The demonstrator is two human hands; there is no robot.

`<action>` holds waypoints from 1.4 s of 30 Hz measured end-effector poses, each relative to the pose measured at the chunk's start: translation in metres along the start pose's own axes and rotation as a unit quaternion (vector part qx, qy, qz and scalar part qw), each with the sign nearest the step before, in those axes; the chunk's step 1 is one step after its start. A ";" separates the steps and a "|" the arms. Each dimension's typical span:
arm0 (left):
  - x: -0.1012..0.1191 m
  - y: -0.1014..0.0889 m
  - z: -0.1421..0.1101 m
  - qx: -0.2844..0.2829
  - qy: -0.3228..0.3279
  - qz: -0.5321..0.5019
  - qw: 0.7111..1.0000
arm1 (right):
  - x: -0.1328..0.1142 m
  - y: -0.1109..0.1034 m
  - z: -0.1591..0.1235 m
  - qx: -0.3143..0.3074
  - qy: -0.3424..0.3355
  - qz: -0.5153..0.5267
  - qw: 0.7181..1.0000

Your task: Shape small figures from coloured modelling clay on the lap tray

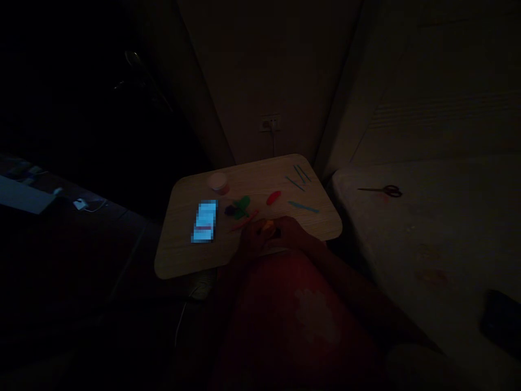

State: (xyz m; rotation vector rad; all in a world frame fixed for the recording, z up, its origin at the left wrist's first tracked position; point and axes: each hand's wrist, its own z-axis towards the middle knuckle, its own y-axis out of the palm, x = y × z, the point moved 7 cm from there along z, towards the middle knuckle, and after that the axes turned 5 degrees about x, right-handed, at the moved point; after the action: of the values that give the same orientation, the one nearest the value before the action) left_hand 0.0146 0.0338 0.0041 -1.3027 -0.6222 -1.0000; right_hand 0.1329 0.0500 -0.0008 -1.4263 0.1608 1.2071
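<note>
In the dim light, my left hand (pixel 251 237) and my right hand (pixel 293 232) meet at the near edge of a small wooden table (pixel 179 255). Their fingers are closed round an orange lump (pixel 268 225) that looks like modelling clay. Just beyond lie a green lump (pixel 242 205), a dark purple lump (pixel 230 210) and a thin reddish stick (pixel 249 219). Farther off rests an oblong red lump (pixel 274 197). A blue modelling tool (pixel 303 207) is to the right. The fingertips are partly lost in shadow.
A lit phone (pixel 204 221) and a pale tub (pixel 218 183) stand on the table's left side. Several thin blue sticks (pixel 299 175) lie at the back right. Scissors (pixel 385 190) rest on a pale surface (pixel 391 233) at right. A socket (pixel 269 123) holds a plugged cable.
</note>
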 end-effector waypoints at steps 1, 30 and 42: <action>0.000 0.000 0.000 0.003 -0.002 -0.001 1.000 | 0.001 0.001 0.000 0.002 0.004 -0.014 1.000; -0.032 -0.006 0.005 0.072 -0.082 -0.096 0.989 | -0.005 -0.003 -0.004 0.050 0.005 -0.028 0.998; -0.011 -0.003 0.007 0.020 -0.005 -0.061 0.998 | -0.008 -0.012 -0.001 0.077 0.003 0.176 0.981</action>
State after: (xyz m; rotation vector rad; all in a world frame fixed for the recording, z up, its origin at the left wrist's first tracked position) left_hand 0.0078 0.0436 -0.0026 -1.2475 -0.7331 -1.0759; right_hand 0.1378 0.0484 0.0123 -1.2994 0.5179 1.4440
